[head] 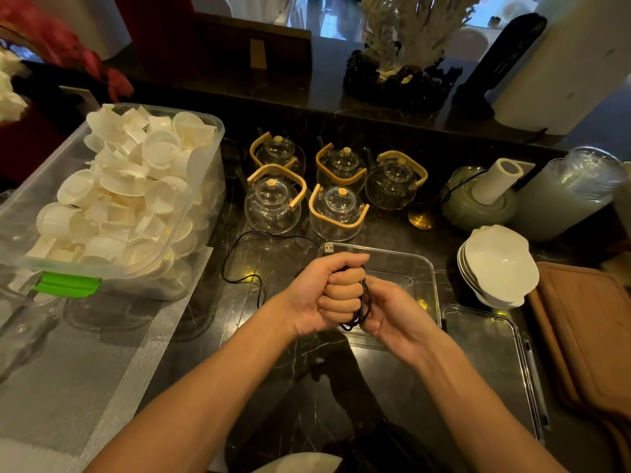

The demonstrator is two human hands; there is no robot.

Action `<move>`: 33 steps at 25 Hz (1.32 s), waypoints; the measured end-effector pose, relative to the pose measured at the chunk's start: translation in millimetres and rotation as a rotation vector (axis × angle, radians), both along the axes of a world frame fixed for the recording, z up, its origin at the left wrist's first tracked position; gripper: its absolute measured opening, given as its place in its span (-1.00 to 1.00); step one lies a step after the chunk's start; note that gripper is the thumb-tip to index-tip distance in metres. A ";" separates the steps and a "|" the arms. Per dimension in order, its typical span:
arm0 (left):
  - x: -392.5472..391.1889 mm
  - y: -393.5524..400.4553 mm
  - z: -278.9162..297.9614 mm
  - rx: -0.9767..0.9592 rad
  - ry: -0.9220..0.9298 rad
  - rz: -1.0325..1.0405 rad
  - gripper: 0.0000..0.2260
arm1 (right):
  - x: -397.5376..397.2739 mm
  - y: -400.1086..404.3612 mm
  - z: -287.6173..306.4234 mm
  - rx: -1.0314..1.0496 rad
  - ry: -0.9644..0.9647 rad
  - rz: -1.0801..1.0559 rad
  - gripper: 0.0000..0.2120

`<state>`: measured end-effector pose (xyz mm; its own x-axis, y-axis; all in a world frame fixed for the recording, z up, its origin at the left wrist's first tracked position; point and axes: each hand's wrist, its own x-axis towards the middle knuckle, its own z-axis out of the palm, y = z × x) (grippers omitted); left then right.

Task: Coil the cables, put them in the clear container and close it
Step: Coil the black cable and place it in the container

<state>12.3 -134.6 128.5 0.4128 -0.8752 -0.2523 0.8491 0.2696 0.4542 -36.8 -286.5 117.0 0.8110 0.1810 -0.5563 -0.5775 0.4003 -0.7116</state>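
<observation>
In the head view, the left hand [327, 295] is closed in a fist around several loops of the black cable [362, 307], and the right hand [392, 312] pinches the same loops from the other side, so both hands are together on it. The free part of the cable runs over the dark desk [307, 387] to the left, and its USB plug [328, 248] sticks up above the left hand. The clear container [423, 264] stands open just behind the hands, and its lid [488, 353] lies beside it on the right. Glass teapots [273, 203] stand farther back
</observation>
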 end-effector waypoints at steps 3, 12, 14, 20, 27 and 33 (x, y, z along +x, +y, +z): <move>-2.7 -1.1 -3.2 0.151 -0.041 0.048 -0.50 | -0.4 1.5 4.6 -0.116 -0.040 0.034 -0.73; -12.8 -18.2 13.0 0.704 -0.363 0.325 -0.57 | -2.1 6.9 9.9 -0.064 -0.039 -0.012 -0.76; -9.8 -17.1 10.1 0.759 -0.391 0.374 -0.61 | -2.2 5.0 7.5 -0.042 -0.047 -0.029 -0.73; -8.0 -15.8 1.4 0.725 -0.398 0.409 -0.72 | -1.1 0.2 5.0 0.024 -0.047 -0.093 -0.74; -10.4 -17.6 12.9 0.525 -0.183 0.471 -0.66 | -1.0 -8.4 -12.4 -0.018 0.066 -0.189 -0.84; -10.8 -19.4 -0.9 0.678 -0.342 0.559 -0.68 | -2.2 -2.7 -6.1 -0.126 0.015 -0.074 -0.91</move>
